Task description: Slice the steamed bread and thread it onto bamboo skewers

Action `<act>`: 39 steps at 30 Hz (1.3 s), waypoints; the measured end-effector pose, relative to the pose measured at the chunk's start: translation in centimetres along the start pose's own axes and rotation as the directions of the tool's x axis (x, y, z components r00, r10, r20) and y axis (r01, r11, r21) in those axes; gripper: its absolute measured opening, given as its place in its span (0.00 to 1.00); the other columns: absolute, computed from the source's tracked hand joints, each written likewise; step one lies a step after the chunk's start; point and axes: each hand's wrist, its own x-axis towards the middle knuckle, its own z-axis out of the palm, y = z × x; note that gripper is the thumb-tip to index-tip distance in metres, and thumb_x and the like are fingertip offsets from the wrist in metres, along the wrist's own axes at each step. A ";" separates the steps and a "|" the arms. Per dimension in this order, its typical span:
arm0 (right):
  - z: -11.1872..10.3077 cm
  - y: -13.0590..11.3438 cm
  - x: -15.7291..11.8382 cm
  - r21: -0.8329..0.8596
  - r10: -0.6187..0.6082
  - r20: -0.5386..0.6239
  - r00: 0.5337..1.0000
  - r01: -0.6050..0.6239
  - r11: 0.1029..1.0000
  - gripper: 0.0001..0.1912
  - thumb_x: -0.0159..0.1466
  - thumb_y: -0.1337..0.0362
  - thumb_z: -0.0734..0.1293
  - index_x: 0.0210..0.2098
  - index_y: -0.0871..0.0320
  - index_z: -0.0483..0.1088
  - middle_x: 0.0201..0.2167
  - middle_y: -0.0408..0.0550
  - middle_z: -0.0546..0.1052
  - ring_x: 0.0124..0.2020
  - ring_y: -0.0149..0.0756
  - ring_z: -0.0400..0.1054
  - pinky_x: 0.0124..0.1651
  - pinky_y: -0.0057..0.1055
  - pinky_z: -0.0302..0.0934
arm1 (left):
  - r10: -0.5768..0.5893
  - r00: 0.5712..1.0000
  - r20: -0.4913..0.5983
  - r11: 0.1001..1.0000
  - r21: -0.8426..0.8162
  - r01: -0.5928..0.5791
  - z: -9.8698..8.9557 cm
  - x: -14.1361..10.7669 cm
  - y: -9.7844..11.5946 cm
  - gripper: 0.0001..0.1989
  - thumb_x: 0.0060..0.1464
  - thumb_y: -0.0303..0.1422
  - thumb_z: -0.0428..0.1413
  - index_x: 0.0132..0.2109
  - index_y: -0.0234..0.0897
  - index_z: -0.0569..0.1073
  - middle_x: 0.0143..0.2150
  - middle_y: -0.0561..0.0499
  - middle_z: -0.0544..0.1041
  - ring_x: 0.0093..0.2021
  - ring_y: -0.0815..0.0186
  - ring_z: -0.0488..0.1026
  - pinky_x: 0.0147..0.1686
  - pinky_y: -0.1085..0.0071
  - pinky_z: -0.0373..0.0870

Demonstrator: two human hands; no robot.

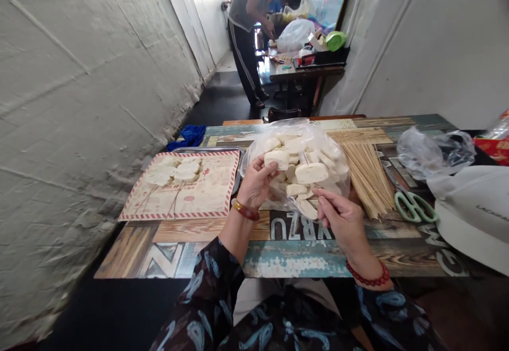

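Observation:
My left hand (256,178) pinches a pale oval slice (277,159) above an open clear plastic bag (258,141) full of similar slices. Close to the bag's right front, my right hand (342,213) has its fingertips closed on a thin skewer (315,190), mostly hidden. Another slice (312,173) is just above those fingertips and seems to be on the skewer. On the left, several slices (187,170) lie in rows on a red-edged paper sheet (207,197), with thin sticks pointing toward me. A pile of bare skewers (368,178) is right of the bag.
Green-handled scissors (415,206), a crumpled plastic bag (433,149) and a white cap (473,208) are on the right of the wood-patterned table (294,258). A blue cloth (186,136) is at the back left. Beyond, a person (248,33) bends over another table (306,72).

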 end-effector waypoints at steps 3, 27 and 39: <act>0.6 0.7 -0.1 0.012 0.017 0.054 0.998 -0.018 1.000 0.16 0.67 0.58 0.68 0.49 0.58 0.81 0.18 0.38 0.71 0.13 0.24 0.60 0.16 0.22 0.56 | -0.006 0.999 -0.054 0.999 -0.048 0.004 -0.7 -0.1 0.0 0.19 0.38 0.30 0.74 0.37 0.34 0.75 0.36 0.53 0.80 0.32 0.72 0.76 0.32 0.78 0.72; 2.2 1.5 -1.1 -0.097 0.107 0.161 0.981 -0.092 0.991 0.18 0.66 0.58 0.68 0.50 0.61 0.80 0.17 0.38 0.72 0.13 0.23 0.59 0.17 0.22 0.56 | -0.068 0.992 -0.110 0.997 -0.052 0.063 -0.4 -0.6 0.2 0.19 0.45 0.32 0.72 0.42 0.33 0.75 0.42 0.47 0.83 0.37 0.64 0.82 0.37 0.73 0.80; 2.1 1.4 -1.2 -0.105 0.108 0.160 0.981 -0.092 0.990 0.18 0.66 0.57 0.68 0.50 0.60 0.80 0.17 0.38 0.71 0.13 0.24 0.60 0.17 0.22 0.57 | -0.032 0.990 -0.136 0.999 -0.035 0.027 -0.4 -0.5 0.0 0.22 0.41 0.34 0.74 0.41 0.35 0.75 0.42 0.49 0.81 0.39 0.64 0.81 0.40 0.70 0.80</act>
